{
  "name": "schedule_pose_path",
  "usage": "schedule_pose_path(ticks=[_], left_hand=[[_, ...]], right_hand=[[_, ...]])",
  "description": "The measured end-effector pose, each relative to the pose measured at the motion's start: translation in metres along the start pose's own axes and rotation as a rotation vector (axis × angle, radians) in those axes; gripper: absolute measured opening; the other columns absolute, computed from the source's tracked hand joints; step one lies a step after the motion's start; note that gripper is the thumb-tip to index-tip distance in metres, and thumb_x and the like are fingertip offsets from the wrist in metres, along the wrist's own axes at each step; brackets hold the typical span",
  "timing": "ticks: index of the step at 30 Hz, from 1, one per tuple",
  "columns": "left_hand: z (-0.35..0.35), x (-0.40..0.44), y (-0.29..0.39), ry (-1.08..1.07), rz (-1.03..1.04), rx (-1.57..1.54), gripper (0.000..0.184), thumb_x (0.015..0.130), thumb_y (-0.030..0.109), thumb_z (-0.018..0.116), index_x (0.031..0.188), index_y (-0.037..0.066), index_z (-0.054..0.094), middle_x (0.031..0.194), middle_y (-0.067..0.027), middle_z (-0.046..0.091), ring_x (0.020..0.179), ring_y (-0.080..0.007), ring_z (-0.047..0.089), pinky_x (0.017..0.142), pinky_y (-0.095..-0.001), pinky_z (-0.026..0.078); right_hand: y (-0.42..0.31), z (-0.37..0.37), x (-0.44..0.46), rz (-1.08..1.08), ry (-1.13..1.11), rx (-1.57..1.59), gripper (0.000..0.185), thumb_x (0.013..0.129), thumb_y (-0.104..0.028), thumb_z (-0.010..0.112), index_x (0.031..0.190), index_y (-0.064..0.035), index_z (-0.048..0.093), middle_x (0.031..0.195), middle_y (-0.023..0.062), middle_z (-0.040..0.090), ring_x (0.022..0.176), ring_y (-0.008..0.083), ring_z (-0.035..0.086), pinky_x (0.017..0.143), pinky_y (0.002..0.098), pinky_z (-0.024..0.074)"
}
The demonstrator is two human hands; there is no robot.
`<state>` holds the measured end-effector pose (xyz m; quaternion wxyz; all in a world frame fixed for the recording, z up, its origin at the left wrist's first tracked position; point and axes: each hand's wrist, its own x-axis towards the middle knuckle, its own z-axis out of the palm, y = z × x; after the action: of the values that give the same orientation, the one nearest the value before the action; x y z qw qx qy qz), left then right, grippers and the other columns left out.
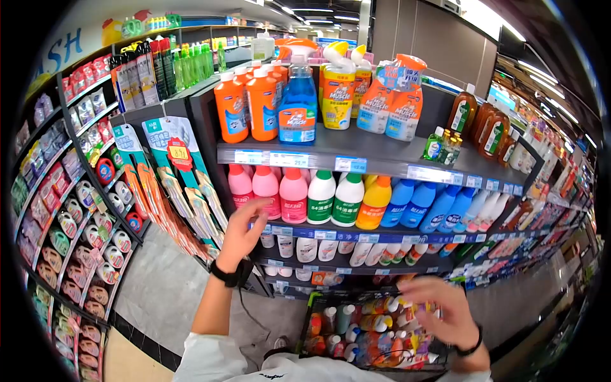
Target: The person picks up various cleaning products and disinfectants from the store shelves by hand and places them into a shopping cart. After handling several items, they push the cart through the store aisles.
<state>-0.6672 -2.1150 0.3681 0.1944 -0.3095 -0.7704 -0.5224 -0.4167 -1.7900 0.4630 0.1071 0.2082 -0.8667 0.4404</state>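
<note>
Where the crate [313, 297] stands: bottom centre of the frame, crowded with packed bottles [368, 339] of many colours, so move slowly over their caps.
Right hand [449, 312]: lower right, blurred above the crate; your fingers look apart, with nothing visible between them. Whether they touch a bottle below, you cannot tell from here.
Left hand [242, 235]: left of centre, in front of the pink bottles [293, 196] at the row's left end; thumb and fingers stand apart, and no bottle shows in your grip. Contact at the fingertips cannot be judged.
Good hold: a bottle's body, below the shoulder, should give you a surer grip than its cap; wrap thumb and fingers round it, then draw it straight towards you, upright, so its neighbours don't tip.
Pink look: three upright in front on the middle shelf, left of centre, others behind; reddish-pink caps, paler shoulders, deeper pink labels with white lettering. Your left hand partly covers the lower fronts of the left ones.
Same row: white bottles [347, 198] with green caps just beside them, then an orange bottle [374, 202], then blue bottles [420, 205] right of centre.
Upper shelf [344, 145]: close above the caps, so you should draw out level before lifting.
Far upper left: green bottles [205, 63] in a row.
</note>
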Motion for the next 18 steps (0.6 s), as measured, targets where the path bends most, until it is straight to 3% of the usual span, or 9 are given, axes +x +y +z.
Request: schedule_pose_path(ticks=[2,3,5,7,12,14,15,17,18], left_hand=[[-0.01,0.029,-0.002,0.036,0.116,-0.048,0.033,0.086,0.004,0.055,0.12,0.002,0.055,0.109,-0.0105,0.06,0.089,-0.0156,0.058,0.078,-0.0264,0.048],[-0.013,0.044,-0.003,0.016,0.158,-0.114,0.039,0.086,0.002,0.055,0.124,0.002,0.052,0.12,-0.0109,0.055,0.089,-0.0135,0.056,0.077,-0.025,0.047],[-0.013,0.073,-0.001,0.002,0.187,-0.224,0.048,0.084,-0.002,0.055,0.131,0.001,0.045,0.134,-0.0121,0.045,0.088,-0.011,0.057,0.076,-0.0226,0.047],[-0.006,0.098,-0.005,0.074,0.298,-0.214,0.053,0.084,0.002,0.056,0.135,0.0,0.04,0.137,-0.0172,0.042,0.081,-0.0135,0.059,0.078,-0.0259,0.048],[0.02,0.143,-0.04,0.138,0.24,-0.134,0.067,0.082,0.014,0.058,0.139,-0.006,0.029,0.139,-0.0274,0.036,0.105,-0.0285,0.058,0.085,-0.0306,0.048],[0.025,0.15,-0.044,0.111,0.215,-0.182,0.069,0.081,0.015,0.059,0.139,-0.008,0.027,0.138,-0.0288,0.035,0.108,-0.0311,0.056,0.085,-0.0313,0.048],[0.026,0.152,-0.044,0.088,0.181,-0.216,0.071,0.081,0.017,0.059,0.138,-0.01,0.026,0.138,-0.0301,0.035,0.112,-0.0337,0.054,0.086,-0.0319,0.049],[0.032,0.154,-0.045,0.094,0.177,-0.238,0.071,0.08,0.016,0.059,0.138,-0.01,0.027,0.137,-0.0301,0.036,0.111,-0.0335,0.054,0.085,-0.0323,0.049],[0.034,0.152,-0.043,0.101,0.172,-0.246,0.071,0.08,0.016,0.06,0.137,-0.01,0.028,0.137,-0.0301,0.037,0.11,-0.0333,0.055,0.085,-0.0327,0.049]], right_hand=[[-0.015,0.024,0.058,0.011,0.031,-0.033,0.031,0.077,-0.003,0.063,0.108,-0.003,0.063,0.111,0.0122,0.064,0.099,0.0261,0.062,0.085,0.0343,0.0475],[-0.014,0.032,0.095,-0.198,0.096,-0.24,0.034,0.078,-0.004,0.063,0.112,-0.0041,0.061,0.111,0.0114,0.064,0.098,0.0254,0.062,0.084,0.0339,0.0476],[-0.002,0.051,0.164,-0.269,0.243,-0.396,0.041,0.081,-0.011,0.063,0.121,-0.0067,0.055,0.116,0.0114,0.06,0.104,0.0268,0.058,0.089,0.034,0.0442],[0.007,0.064,0.236,-0.37,0.346,-0.333,0.047,0.082,-0.015,0.062,0.125,-0.0044,0.05,0.123,0.0163,0.054,0.111,0.0312,0.052,0.096,0.0366,0.04],[0.059,0.073,0.362,-0.332,0.637,-0.468,0.066,0.078,-0.027,0.065,0.131,0.0035,0.039,0.129,0.026,0.045,0.122,0.0355,0.044,0.103,0.0393,0.0341],[0.068,0.07,0.384,-0.2,0.715,-0.532,0.072,0.079,-0.032,0.067,0.132,0.0053,0.038,0.125,0.0239,0.049,0.119,0.0278,0.049,0.092,0.035,0.0443],[0.067,0.064,0.392,-0.194,0.717,-0.545,0.072,0.079,-0.032,0.067,0.132,0.0053,0.038,0.125,0.0239,0.049,0.119,0.0278,0.049,0.092,0.035,0.0443],[0.069,0.05,0.404,0.008,0.579,-0.188,0.076,0.077,-0.037,0.07,0.132,0.0065,0.039,0.115,0.0205,0.057,0.11,0.0241,0.055,0.091,0.0334,0.0445],[0.065,0.045,0.407,0.013,0.428,-0.091,0.076,0.078,-0.041,0.07,0.13,0.0071,0.042,0.105,0.0141,0.062,0.1,0.0196,0.059,0.087,0.0329,0.0465]])
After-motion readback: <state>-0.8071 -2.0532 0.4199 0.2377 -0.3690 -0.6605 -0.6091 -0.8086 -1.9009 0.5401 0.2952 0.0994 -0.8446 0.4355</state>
